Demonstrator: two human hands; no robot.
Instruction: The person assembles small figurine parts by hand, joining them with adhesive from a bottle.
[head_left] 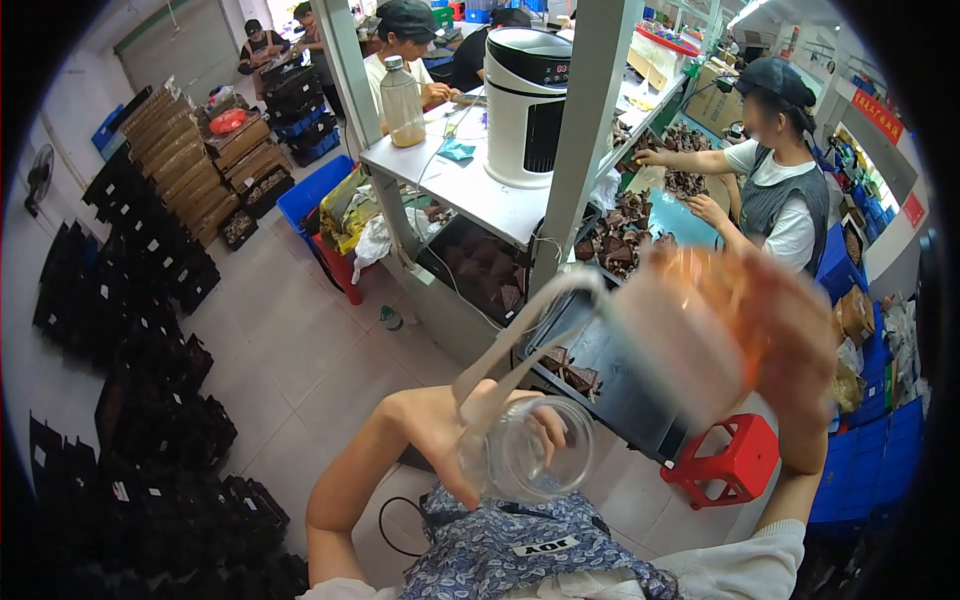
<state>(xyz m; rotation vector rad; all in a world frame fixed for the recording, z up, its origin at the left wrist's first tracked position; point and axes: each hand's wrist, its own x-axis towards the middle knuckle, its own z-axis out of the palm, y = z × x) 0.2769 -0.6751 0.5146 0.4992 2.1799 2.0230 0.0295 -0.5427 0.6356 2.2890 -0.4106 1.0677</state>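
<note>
My left hand (432,425) is closed around a clear, round plastic container (540,450); its fingers show through the wall and its round end faces up. A beige strap (520,340) loops up from beside this hand toward my right side. Raised at the right, my right hand (795,345) is smeared by motion. With it is a pale pinkish thing (680,345), also blurred, with a shiny orange patch beside it; its kind cannot be made out. Whether the strap is joined to that thing or to the container is unclear.
A dark tray (630,375) holding brown triangular pieces lies ahead, beside a red stool (735,460). Across the table a co-worker (780,170) handles brown pieces. A white fan-like appliance (525,110) and bottle (402,105) stand on a shelf. Black crates (150,240) line the left.
</note>
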